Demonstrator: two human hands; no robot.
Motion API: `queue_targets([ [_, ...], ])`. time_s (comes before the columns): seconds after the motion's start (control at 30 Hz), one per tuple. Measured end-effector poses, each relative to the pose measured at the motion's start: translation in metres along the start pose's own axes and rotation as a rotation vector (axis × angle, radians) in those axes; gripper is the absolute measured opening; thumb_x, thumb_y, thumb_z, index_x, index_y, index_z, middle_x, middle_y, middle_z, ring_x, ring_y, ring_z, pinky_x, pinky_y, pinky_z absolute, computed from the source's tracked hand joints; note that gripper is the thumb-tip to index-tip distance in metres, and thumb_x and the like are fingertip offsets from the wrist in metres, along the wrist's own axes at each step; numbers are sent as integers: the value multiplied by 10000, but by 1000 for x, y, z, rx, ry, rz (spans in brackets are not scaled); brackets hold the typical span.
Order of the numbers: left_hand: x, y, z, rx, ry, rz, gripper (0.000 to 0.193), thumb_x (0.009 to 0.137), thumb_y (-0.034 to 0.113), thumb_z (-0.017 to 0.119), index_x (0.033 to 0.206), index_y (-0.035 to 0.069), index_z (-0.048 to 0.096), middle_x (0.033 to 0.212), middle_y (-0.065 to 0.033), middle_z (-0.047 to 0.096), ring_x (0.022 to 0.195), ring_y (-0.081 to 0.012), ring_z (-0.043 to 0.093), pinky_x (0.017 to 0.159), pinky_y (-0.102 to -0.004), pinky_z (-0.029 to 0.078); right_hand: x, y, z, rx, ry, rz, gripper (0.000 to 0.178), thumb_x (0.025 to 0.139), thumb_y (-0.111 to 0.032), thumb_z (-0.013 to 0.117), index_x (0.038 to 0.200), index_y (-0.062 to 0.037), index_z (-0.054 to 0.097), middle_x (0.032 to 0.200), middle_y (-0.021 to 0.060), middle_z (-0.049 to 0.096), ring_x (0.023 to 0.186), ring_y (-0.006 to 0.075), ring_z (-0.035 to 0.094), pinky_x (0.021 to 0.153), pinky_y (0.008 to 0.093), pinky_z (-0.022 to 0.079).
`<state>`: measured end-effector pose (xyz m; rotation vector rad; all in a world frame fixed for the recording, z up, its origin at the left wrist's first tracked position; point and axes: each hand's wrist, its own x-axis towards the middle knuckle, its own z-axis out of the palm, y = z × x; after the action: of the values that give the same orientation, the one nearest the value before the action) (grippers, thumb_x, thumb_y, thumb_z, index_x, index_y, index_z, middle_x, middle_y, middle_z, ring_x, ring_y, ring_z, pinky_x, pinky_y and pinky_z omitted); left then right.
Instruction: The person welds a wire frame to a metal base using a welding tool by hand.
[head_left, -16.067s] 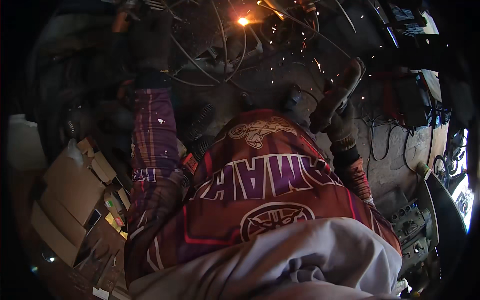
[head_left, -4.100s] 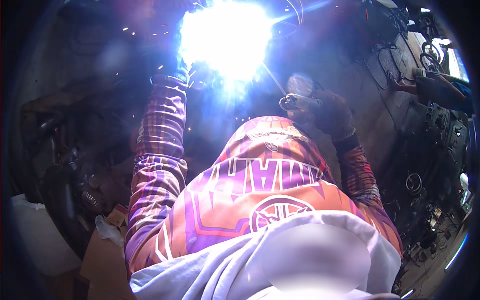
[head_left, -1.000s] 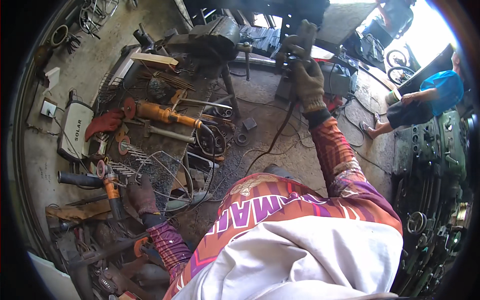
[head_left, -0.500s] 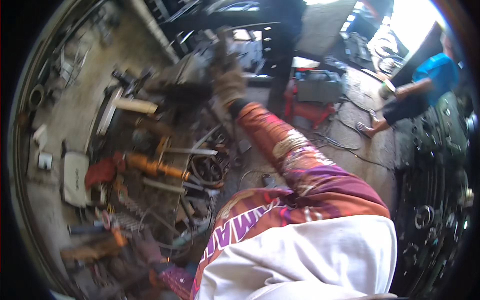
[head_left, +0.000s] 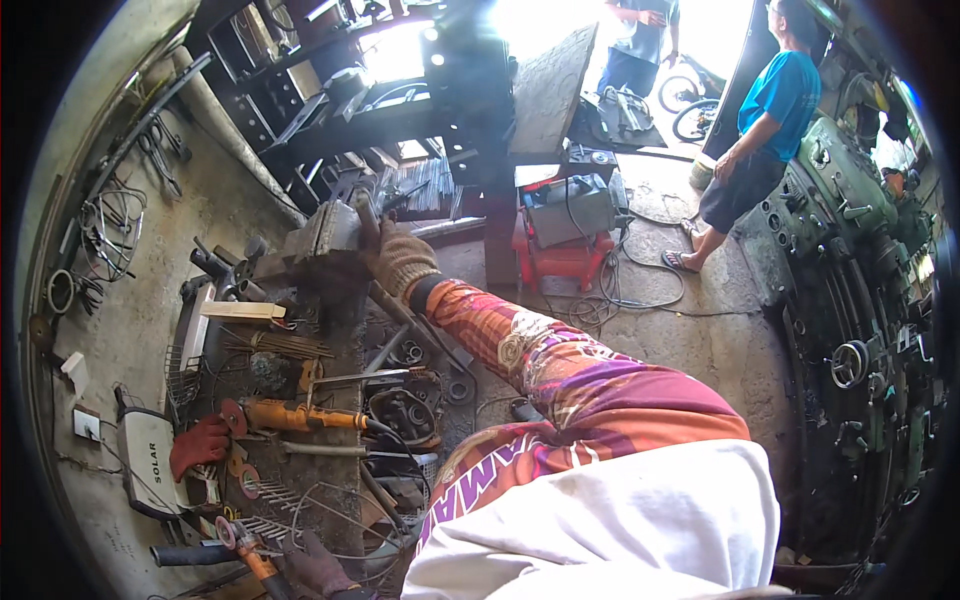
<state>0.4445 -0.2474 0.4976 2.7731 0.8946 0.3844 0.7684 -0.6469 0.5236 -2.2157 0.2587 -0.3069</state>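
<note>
My right arm, in a patterned orange and purple sleeve, reaches forward across the middle. My right hand point(head_left: 400, 262), in a dirty knit glove, is at a bench vise point(head_left: 325, 232). Its darkened fingers blend into the metal there, so their grip is unclear. At the lower left is my left hand point(head_left: 318, 568), also gloved, partly dark and near the bottom edge. Just left of it lies an orange angle grinder point(head_left: 262, 572); whether the fingers touch it cannot be made out. Another orange angle grinder point(head_left: 305, 414) lies on the bench beside a red glove point(head_left: 199, 447).
Metal parts, rods and a wooden block point(head_left: 243, 310) crowd the workbench. Beyond it stand a red machine point(head_left: 560, 255) with cables on the floor and a dark steel rack. A person in a blue shirt point(head_left: 780, 100) stands before green machinery point(head_left: 850, 190); another is by the doorway.
My view has swung, bringing more of the doorway and both people into sight. My right hand, raised and blurred before, is lower now and against the vise. My left hand sits lower in view.
</note>
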Motion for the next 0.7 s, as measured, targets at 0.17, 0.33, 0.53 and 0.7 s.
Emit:
queue_targets([
  [0.17, -3, -3, 2, -39, 62, 52, 467, 884, 324, 624, 1198, -19, 588, 1144, -246, 620, 1044, -398, 595, 890, -457, 473, -58, 18, -9, -29, 110, 1, 818, 813, -439, 671, 1445, -27, 356, 1303, 264, 533, 1219, 385, 524, 1030, 432, 425],
  [0.33, -3, -6, 7, -89, 71, 71, 468, 883, 333, 635, 1189, -18, 583, 1128, -237, 626, 1032, -398, 597, 876, -453, 479, -108, 114, -3, -164, -15, 153, 886, 818, -468, 652, 1469, 11, 289, 1353, 301, 483, 1275, 402, 476, 1054, 439, 408],
  [0.53, 5, -39, 20, -34, 81, 133, 477, 885, 345, 631, 1179, -28, 581, 1125, -238, 629, 1045, -393, 598, 890, -448, 479, -216, 210, -49, -249, -304, 270, 699, 843, -490, 574, 1400, -90, 436, 1279, 276, 561, 1159, 419, 560, 973, 466, 460],
  [0.7, 4, -22, 15, -107, 30, 85, 492, 890, 344, 628, 1196, -36, 567, 1160, -247, 620, 1094, -384, 592, 928, -438, 474, -314, 374, -51, -405, -674, 363, 589, 859, -468, 554, 1292, -68, 557, 1200, 236, 625, 1095, 409, 596, 942, 466, 471],
])
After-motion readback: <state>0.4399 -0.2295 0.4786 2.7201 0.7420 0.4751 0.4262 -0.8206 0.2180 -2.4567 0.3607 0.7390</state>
